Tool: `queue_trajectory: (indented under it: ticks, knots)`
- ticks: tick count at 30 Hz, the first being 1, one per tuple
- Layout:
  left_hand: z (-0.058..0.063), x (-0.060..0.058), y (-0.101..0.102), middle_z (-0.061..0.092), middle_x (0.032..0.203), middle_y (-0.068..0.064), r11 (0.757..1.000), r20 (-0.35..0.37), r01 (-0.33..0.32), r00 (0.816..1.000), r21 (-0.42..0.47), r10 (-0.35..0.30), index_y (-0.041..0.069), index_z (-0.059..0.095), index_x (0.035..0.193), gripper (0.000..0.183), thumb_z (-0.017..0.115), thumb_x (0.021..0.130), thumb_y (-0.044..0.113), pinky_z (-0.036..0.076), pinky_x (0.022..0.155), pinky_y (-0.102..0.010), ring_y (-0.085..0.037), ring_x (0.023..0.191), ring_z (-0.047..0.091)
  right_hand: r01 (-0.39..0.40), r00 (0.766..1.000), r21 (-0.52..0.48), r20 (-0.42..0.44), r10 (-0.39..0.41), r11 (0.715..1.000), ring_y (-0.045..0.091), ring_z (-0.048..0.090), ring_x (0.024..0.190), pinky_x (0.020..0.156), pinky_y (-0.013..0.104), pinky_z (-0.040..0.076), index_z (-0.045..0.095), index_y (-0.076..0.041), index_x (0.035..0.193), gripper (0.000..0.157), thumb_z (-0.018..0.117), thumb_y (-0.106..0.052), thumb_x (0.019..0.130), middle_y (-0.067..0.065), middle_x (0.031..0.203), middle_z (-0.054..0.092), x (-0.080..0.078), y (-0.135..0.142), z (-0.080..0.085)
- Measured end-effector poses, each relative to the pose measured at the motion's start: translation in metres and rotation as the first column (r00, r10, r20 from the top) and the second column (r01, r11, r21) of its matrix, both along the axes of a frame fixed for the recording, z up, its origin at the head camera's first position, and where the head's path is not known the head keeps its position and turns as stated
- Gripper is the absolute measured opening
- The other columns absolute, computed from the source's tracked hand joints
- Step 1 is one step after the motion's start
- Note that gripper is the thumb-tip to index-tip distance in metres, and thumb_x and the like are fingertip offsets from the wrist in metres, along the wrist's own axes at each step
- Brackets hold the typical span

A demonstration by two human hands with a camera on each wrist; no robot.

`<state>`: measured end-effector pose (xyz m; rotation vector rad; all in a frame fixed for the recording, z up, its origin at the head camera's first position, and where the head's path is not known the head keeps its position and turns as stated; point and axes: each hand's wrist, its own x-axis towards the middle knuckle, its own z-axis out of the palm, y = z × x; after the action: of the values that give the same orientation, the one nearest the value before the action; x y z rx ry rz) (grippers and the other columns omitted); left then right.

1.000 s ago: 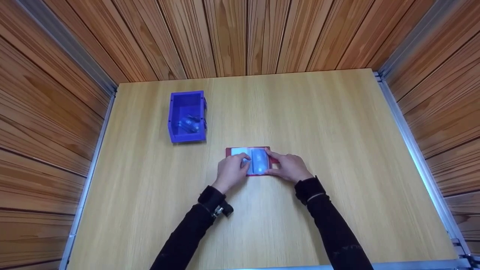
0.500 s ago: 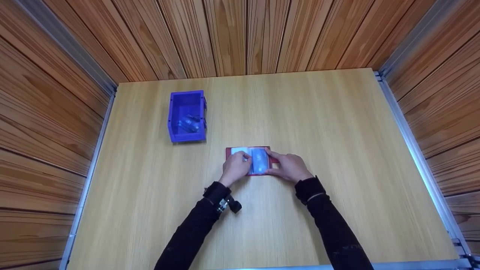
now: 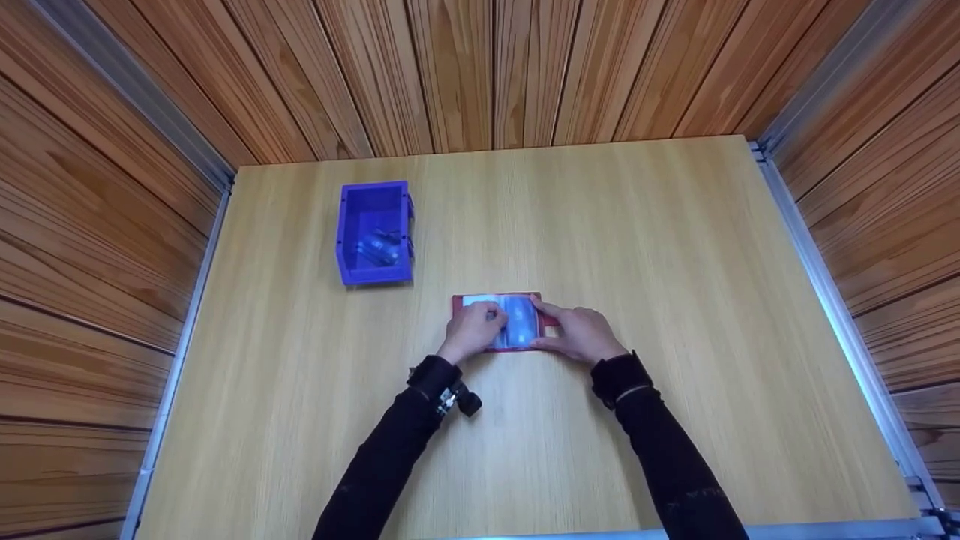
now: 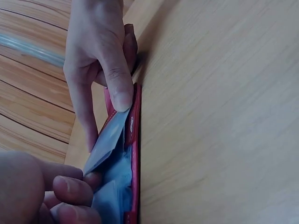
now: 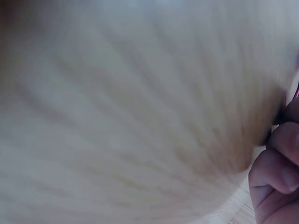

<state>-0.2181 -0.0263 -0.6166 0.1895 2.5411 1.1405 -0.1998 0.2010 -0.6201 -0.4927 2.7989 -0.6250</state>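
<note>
A red card holder [image 3: 521,321] lies spread on the table, its clear bluish plastic sleeves facing up. My left hand [image 3: 472,327] is over its left half, fingers curled in at the middle. In the left wrist view, the left fingertips [image 4: 72,190] pinch the edge of a lifted plastic sleeve [image 4: 108,140]. My right hand [image 3: 583,334] grips the right side, thumb at the near edge and index finger at the far edge. The right wrist view catches only curled right fingers [image 5: 282,161] at its edge; the rest is blurred wood.
A blue-purple plastic bin [image 3: 373,196] stands at the back left of the wooden table [image 3: 637,240], with some clear plastic items [image 3: 380,247] inside. Wood-panelled walls and metal rails [image 3: 832,315] border the table.
My left hand has shifted slightly right and up over the card holder, its fingers curling closer to the middle. The right hand and the bin have stayed in place.
</note>
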Motion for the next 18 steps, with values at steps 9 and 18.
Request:
queue_trajectory:
  ticks: [9, 18]
  knots:
    - [-0.0026, 0.0013, -0.0026, 0.051, 0.066, 0.011, 0.999, 0.001, 0.002, 1.0, 0.039, -0.002, 0.012, 0.076, 0.093, 0.021, 0.063, 0.103, 0.026, 0.035, 0.06, -0.025, -0.008, 0.063, 0.048, 0.005, 0.999, 0.019, 0.044, -0.006, 1.0, 0.02, 0.049, 0.069, 0.081, 0.046, 0.051, 0.046, -0.021, 0.156, 0.085, 0.078, -0.056, 0.086, 0.016, 0.112, 0.076, -0.0014, 0.0003, 0.0022]
    - [-0.0037, 0.0018, -0.0021, 0.053, 0.073, 0.008, 0.999, 0.03, -0.001, 1.0, 0.036, 0.0, 0.014, 0.071, 0.092, 0.021, 0.061, 0.105, 0.026, 0.035, 0.064, -0.027, -0.012, 0.067, 0.048, 0.005, 0.999, 0.018, 0.041, -0.005, 1.0, 0.02, 0.052, 0.071, 0.083, 0.046, 0.053, 0.046, -0.02, 0.156, 0.086, 0.078, -0.057, 0.085, 0.016, 0.1, 0.075, -0.0016, 0.0014, -0.0009]
